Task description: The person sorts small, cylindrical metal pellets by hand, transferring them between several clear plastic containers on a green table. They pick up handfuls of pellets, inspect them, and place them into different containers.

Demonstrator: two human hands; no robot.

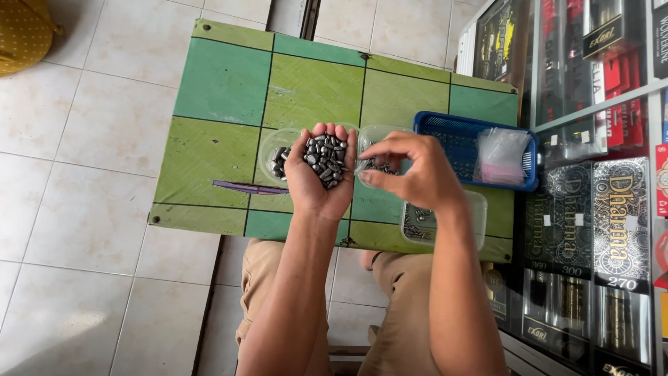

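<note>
Pellets (325,160), small, dark and glossy, heap in cupped left hand (319,182); right hand (412,170) grip pinched together.

A low worktop (223,90) covered in a green checked sheet stands on a floor (90,230) of pale square tiles under even daylight. To the right, a glass display case (598,209) holds dark boxed goods on shelves. A yellow dotted cushion (24,31) shows at the top-left corner.
</note>
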